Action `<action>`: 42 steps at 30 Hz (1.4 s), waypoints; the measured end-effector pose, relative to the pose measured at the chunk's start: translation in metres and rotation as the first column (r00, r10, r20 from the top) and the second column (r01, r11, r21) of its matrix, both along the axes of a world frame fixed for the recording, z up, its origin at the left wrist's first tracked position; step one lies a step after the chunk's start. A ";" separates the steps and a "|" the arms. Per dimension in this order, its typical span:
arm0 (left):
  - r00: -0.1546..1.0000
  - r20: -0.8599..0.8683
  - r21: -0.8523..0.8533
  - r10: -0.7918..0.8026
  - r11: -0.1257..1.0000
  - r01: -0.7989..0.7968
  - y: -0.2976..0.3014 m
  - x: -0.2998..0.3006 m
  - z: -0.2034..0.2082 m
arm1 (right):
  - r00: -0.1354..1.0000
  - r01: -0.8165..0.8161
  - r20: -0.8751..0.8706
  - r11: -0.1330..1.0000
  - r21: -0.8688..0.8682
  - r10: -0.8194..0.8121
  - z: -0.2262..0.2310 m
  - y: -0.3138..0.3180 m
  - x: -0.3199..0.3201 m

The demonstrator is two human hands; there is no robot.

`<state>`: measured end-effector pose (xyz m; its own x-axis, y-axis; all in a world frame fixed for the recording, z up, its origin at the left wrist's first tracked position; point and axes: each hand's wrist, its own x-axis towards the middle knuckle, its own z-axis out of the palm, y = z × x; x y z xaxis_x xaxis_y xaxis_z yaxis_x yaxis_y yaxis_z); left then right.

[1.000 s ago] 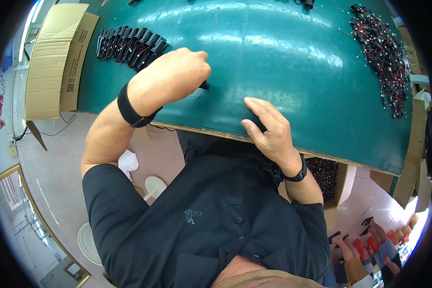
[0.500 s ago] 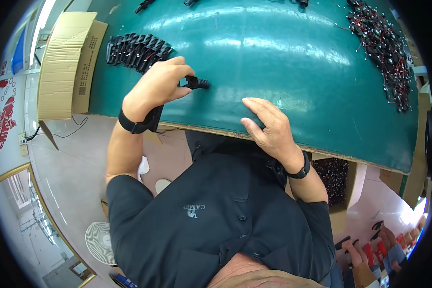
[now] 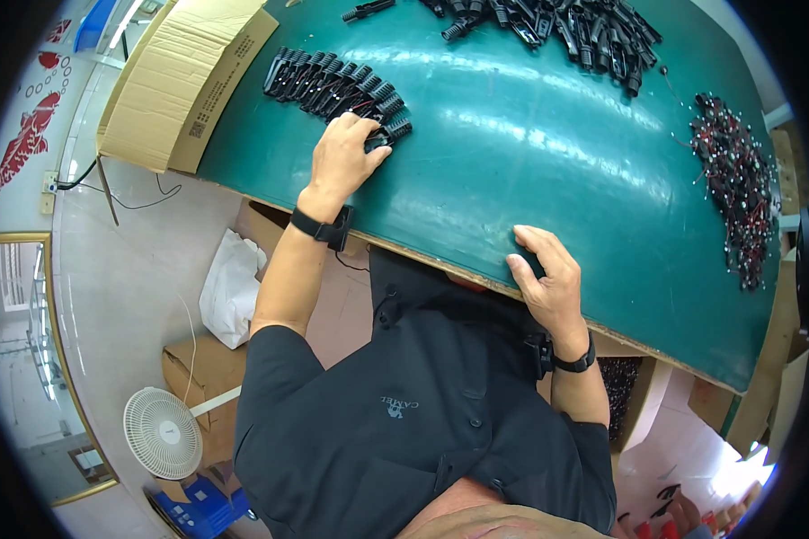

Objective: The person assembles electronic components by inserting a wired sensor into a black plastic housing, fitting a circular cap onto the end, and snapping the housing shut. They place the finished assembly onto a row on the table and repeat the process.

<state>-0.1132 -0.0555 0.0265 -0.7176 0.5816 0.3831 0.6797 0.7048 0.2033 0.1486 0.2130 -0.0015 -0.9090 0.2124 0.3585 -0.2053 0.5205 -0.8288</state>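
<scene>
My left hand (image 3: 343,154) has its thumb and fingers closed around the near end of a black plastic part (image 3: 392,135) with a ribbed, spring-like end pointing right. That part lies at the near right end of a curved row of matching black parts (image 3: 328,83), which lie side by side on the green tabletop (image 3: 476,171). Thin red wires show among them. Further right, my right hand (image 3: 550,277) is at the table's front edge, thumb and fingers apart with nothing in them.
Loose black plastic parts (image 3: 593,40) are heaped at the far side. A pile of small black pieces with red wires (image 3: 737,189) lies at the right. An open cardboard box (image 3: 166,81) stands at the left edge, and a white fan (image 3: 164,433) below left.
My left hand has carried the black part to the end of the row and lowered it there. My right hand stays near the table edge. The view has shifted, showing the far heap.
</scene>
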 end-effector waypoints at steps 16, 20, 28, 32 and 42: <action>0.997 0.068 0.155 -0.046 0.987 0.035 0.013 0.013 0.017 | 0.981 -0.170 0.111 0.980 0.107 0.158 0.030 0.048 -0.008; 0.942 0.268 0.397 -0.201 0.914 0.082 0.030 0.063 0.013 | 0.953 0.067 0.256 0.937 0.342 -0.161 0.040 0.150 -0.068; 0.856 0.374 0.486 -0.356 0.861 0.146 0.065 0.104 -0.025 | 0.552 0.647 0.139 0.528 0.550 -0.822 0.007 0.241 -0.217; 0.822 0.445 0.493 -0.357 0.863 0.108 0.063 0.100 -0.023 | 0.507 0.688 0.165 0.513 0.513 -0.846 -0.002 0.265 -0.191; 0.885 0.030 0.301 -0.464 0.849 0.434 0.127 0.121 0.010 | 0.999 -0.009 0.044 0.989 0.144 0.002 0.033 0.080 -0.019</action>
